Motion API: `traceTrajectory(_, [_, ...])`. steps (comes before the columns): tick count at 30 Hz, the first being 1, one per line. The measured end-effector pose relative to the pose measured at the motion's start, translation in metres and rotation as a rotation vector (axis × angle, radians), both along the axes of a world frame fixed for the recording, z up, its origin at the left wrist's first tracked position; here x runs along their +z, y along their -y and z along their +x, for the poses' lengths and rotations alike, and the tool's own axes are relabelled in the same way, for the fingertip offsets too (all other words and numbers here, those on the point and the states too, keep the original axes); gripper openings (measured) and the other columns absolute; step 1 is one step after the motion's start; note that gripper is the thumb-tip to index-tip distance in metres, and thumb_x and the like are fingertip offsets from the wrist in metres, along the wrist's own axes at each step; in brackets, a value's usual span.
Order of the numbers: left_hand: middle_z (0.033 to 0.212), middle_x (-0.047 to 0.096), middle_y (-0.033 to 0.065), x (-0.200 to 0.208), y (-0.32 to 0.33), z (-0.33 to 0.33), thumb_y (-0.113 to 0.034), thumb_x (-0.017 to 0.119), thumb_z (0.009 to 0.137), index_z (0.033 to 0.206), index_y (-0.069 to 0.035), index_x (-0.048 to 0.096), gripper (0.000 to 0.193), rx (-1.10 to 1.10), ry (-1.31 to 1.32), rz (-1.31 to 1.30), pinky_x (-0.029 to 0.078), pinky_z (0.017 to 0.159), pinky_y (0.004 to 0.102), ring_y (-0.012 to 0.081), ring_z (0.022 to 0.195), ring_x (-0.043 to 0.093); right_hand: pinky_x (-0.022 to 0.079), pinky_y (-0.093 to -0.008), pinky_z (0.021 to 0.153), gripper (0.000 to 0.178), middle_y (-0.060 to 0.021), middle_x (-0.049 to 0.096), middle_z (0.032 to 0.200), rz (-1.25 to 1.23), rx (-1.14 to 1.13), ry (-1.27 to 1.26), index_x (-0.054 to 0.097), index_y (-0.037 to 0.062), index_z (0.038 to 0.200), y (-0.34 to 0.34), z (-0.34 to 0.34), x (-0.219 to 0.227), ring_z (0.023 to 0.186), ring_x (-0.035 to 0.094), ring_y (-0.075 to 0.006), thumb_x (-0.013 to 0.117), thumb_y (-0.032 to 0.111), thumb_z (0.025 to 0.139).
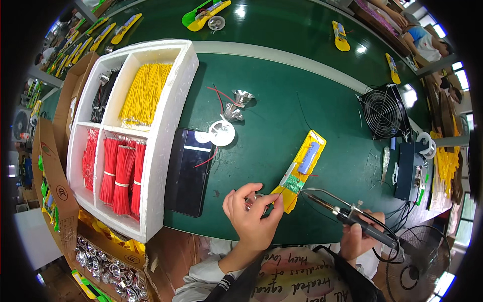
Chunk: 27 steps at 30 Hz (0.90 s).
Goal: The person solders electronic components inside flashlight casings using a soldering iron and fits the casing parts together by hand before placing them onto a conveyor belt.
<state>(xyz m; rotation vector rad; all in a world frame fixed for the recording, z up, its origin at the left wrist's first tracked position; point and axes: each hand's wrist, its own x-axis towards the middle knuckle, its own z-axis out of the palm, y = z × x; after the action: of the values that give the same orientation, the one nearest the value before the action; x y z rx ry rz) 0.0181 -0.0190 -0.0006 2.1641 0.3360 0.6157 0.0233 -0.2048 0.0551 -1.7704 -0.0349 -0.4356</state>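
My left hand (253, 214) is closed in a pinch on a thin wire at the near end of a yellow lamp housing (305, 163). A shiny reflector cup (250, 201) shows partly behind its fingers. In the open housing lie a blue cylindrical battery (308, 158) and a green circuit board (292, 184), with a short red wire beside them. My right hand (359, 236) grips a soldering iron (347, 215) by its dark handle. A bent metal tube is clamped along the iron, and the tip points at the board, just right of it.
Left stands a white foam box (173, 121) with yellow, red and black wires, beside a dark phone (188, 173). Reflector cups (232, 111) lie mid-table. A black fan (385, 111) and a soldering station (411, 171) stand right. Lamp housings (341, 36) lie beyond the rail.
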Motion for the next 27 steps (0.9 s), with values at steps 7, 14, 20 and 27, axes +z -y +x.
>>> traceTrajectory(7, [0.104,0.056,-0.0007,0.0,-0.001,0.0,-0.013,0.078,0.065,0.08,-0.016,0.069,0.018,-0.021,-0.008,0.024,0.031,0.092,0.044,0.0129,0.067,0.05,0.045,-0.026,0.055,0.023,-0.0073,0.053,0.068,0.006,0.036,-0.051,0.047,-0.0008,0.089,-0.004,0.008,-0.023,0.055,0.054,-0.014,0.065,0.011,0.079])
traceTrajectory(14, [0.104,0.056,-0.0012,0.0,-0.001,0.0,-0.014,0.078,0.065,0.081,-0.018,0.068,0.019,-0.025,-0.029,0.034,0.031,0.09,0.0443,0.0136,0.072,0.051,0.043,-0.0249,0.054,0.028,-0.0054,0.054,0.061,-0.029,0.088,-0.037,0.047,0.0002,0.088,-0.003,0.013,-0.028,0.054,0.054,-0.0132,0.066,0.018,0.081])
traceTrajectory(20, [0.102,0.055,0.0035,0.001,-0.001,0.002,-0.005,0.078,0.06,0.078,-0.014,0.069,0.021,-0.048,-0.019,0.069,0.033,0.083,0.0349,0.0184,0.082,0.05,0.042,-0.0246,0.053,0.03,-0.0059,0.054,0.061,-0.061,0.094,-0.021,0.047,-0.0001,0.088,0.001,0.014,-0.032,0.053,0.054,-0.0137,0.067,0.022,0.081])
traceTrajectory(27, [0.102,0.056,0.0012,-0.001,0.0,0.001,-0.009,0.078,0.062,0.079,-0.016,0.068,0.021,-0.027,-0.021,0.074,0.032,0.086,0.0388,0.0159,0.079,0.051,0.042,-0.0249,0.052,0.032,-0.0072,0.055,0.063,-0.059,0.113,-0.018,0.047,-0.001,0.089,0.003,0.013,-0.036,0.053,0.053,-0.0143,0.068,0.021,0.081])
